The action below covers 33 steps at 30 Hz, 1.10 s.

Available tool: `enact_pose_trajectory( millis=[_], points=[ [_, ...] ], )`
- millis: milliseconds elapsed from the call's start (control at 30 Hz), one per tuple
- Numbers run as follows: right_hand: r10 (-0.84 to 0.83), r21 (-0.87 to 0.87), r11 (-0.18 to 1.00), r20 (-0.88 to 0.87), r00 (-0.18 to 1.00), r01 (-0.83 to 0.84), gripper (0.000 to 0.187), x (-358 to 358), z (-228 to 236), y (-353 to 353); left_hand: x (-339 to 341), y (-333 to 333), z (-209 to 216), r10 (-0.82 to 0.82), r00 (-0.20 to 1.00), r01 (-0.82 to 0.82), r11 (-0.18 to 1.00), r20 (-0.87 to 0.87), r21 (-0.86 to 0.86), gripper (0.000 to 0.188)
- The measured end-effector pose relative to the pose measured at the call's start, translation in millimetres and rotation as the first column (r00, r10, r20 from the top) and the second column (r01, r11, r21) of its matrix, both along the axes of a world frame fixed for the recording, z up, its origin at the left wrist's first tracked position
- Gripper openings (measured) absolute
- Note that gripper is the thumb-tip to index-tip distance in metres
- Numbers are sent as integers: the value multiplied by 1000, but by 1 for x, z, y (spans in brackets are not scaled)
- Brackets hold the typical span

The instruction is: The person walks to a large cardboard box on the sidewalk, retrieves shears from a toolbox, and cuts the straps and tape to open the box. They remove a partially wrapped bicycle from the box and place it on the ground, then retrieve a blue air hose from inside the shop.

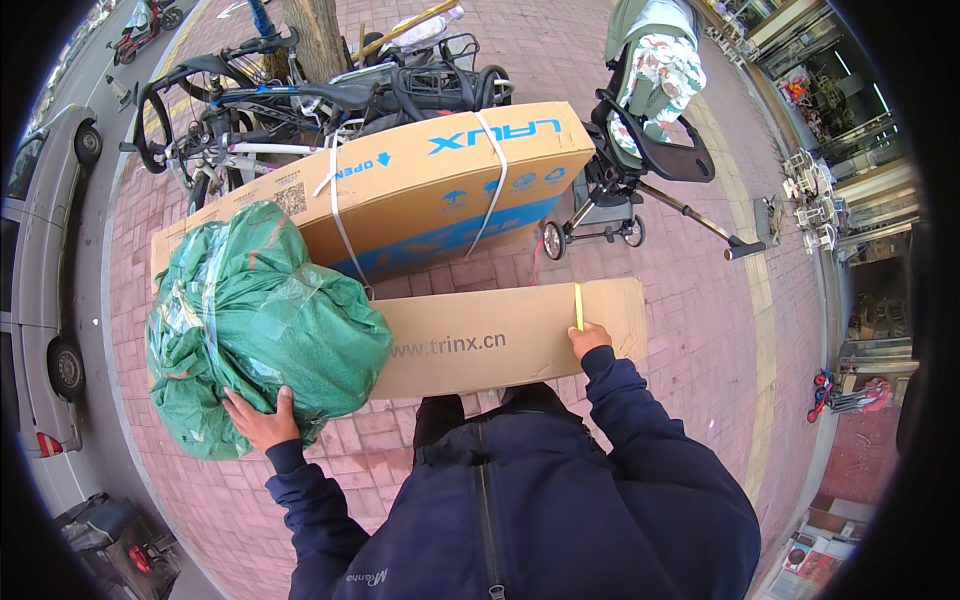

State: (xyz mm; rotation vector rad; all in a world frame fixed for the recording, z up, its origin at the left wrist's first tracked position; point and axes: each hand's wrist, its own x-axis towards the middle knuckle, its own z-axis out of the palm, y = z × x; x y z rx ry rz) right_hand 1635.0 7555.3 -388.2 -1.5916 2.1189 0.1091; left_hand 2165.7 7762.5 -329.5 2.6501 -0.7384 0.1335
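A large green woven sack point(290, 320), wrapped with clear tape, bulges on the left and covers the left end of a long brown cardboard box point(450, 365). My left hand point(263, 420) rests against the sack's near side, its thumb and fingers spread. At the box's right end, a yellow strap point(578, 300) runs across the top. The fingers of my right hand point(592, 341) are closed round that strap at the near edge of the box. Just beyond stands a bigger cardboard box point(400, 185) with blue print, bound with white straps.
Parked bicycles point(290, 100) crowd round a tree trunk point(315, 35) behind the big box. A green stroller point(650, 110) stands at the far right. To the left, a silver van point(45, 260) is parked along the kerb. Shopfronts point(870, 220) line the right side of the red brick pavement point(700, 330).
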Motion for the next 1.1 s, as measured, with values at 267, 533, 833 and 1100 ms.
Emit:
enact_pose_trajectory(
  millis=[267, 533, 833, 1100],
  points=[
    [-59, 91, 995, 261, 964, 36, 46, -33, -4, 44, 1, 13, -32, -232, 971, 239, 957, 62, -165, 95],
    [-103, 256, 965, 581, 807, -61, 36, -57, -16, 29, 60, -2, -60, -195, 979, 198, 979, 63, -38, 98],
    [-89, 459, 866, 533, 841, -199, 30, -56, -10, 33, 63, 37, -61, -133, 978, 115, 987, -164, -112, 97],
    [60, 425, 870, 411, 909, -250, 34, -56, -24, 51, 34, 71, -62, -187, 975, 166, 971, -115, -172, 87]
  ],
)
